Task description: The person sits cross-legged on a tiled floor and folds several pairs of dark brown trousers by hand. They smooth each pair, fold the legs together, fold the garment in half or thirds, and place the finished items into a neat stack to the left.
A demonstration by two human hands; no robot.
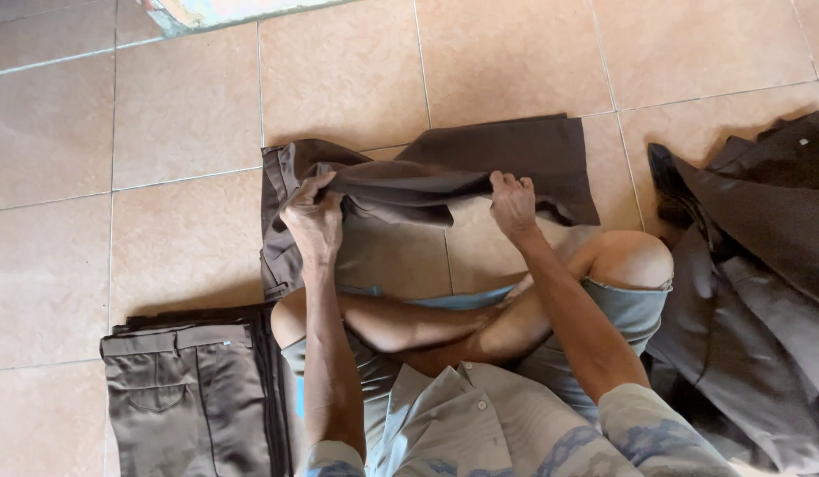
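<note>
A pair of dark brown trousers (515, 155) lies on the tiled floor in front of me, partly lifted and folded over. My left hand (312, 216) grips the cloth near the waistband on the left. My right hand (513, 201) pinches a fold of the same trousers further right. The fabric hangs slack between both hands. My crossed bare legs (445, 322) sit just below it.
A stack of folded grey-brown trousers (184, 389) rests on the floor at my lower left. A loose heap of dark brown garments (763, 265) lies at the right. Orange floor tiles (162, 115) stretch ahead and to the left.
</note>
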